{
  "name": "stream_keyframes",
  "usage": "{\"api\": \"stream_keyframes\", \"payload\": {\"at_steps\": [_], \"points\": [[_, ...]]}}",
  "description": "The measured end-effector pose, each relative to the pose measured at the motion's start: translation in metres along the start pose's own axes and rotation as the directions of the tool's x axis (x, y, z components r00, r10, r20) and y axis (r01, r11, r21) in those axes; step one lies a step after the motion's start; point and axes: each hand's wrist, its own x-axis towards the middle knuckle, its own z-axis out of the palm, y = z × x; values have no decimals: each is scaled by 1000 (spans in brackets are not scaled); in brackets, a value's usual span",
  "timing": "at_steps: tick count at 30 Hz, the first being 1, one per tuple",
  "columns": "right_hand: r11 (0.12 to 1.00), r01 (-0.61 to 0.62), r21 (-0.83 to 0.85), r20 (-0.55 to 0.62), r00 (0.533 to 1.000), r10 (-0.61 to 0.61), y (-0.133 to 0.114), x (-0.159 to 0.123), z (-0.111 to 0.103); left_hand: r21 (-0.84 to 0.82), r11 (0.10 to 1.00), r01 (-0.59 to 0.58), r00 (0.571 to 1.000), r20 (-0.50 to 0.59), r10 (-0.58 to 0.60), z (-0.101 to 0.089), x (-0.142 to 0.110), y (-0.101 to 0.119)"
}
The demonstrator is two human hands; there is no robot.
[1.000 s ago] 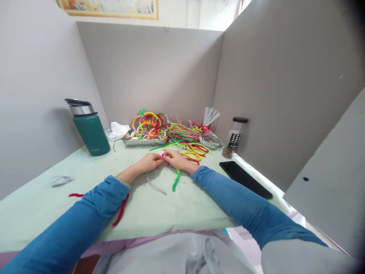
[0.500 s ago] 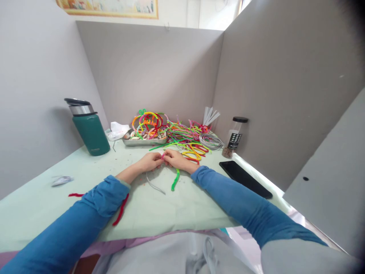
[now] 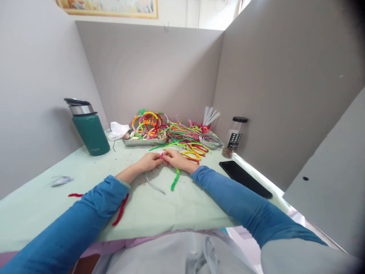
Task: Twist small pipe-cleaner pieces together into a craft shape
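My left hand [image 3: 150, 161] and my right hand [image 3: 174, 158] meet over the middle of the table, fingertips pinched together. Between them shows a small bit of pink pipe cleaner [image 3: 162, 155]; most of it is hidden by the fingers. From under my right hand a green pipe cleaner [image 3: 175, 180] hangs down to the cloth; whether it joins the pink one I cannot tell. A thin grey wire [image 3: 155, 186] lies below my left hand. Under my left forearm a red pipe cleaner [image 3: 121, 210] sticks out on the cloth.
Behind my hands stand a metal tray [image 3: 145, 142] with pipe-cleaner loops, a heap of coloured pipe cleaners [image 3: 185, 131] and coiled grey wire [image 3: 211, 141]. A green bottle [image 3: 91, 135] is left; a clear jar [image 3: 234, 139] and black phone [image 3: 245, 179] are right. Grey partitions [image 3: 151, 64] surround the table.
Almost nothing differs. Both hands stay pinched in the same spot, with only a very slight shift of the fingers around the pink piece.
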Motion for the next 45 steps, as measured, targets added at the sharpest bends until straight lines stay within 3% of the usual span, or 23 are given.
{"api": "stream_keyframes", "payload": {"at_steps": [45], "points": [[1000, -22, -9, 9, 1000, 22, -3, -1, 0, 75, 997, 2, 1000, -18, -1, 1, -4, 8]]}}
